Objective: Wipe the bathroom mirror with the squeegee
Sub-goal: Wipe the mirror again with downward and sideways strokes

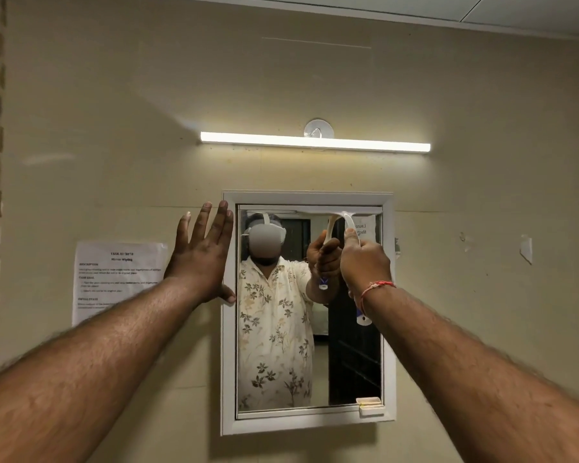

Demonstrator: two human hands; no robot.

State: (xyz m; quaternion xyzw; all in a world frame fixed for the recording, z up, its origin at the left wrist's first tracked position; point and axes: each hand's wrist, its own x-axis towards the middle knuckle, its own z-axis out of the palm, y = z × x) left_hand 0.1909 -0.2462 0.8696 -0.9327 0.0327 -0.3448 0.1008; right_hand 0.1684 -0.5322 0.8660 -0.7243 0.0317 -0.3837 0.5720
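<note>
A person faces a small white-framed bathroom mirror on a beige wall, seen from their own head. The right hand is closed in a firm fist around the curved handle of a white squeegee. Its blade lies level against the glass at the very top, across the right part of the mirror.

The left hand holds nothing. It is flat with fingers spread, laid on the wall at the frame's upper left edge, thumb touching the frame, seemingly as a brace.

A lit light bar hangs above the mirror, and a printed sheet is stuck to the wall on the left.

This looks like the start of a downward stroke. To do it well, the blade should probably stay level and pressed evenly on the glass, drawn straight down in one unbroken pull. The left part of the glass then likely needs a second pass, slightly overlapping the first.

A small box sits at the frame's lower right corner, so the stroke may need to stop just short of it.
</note>
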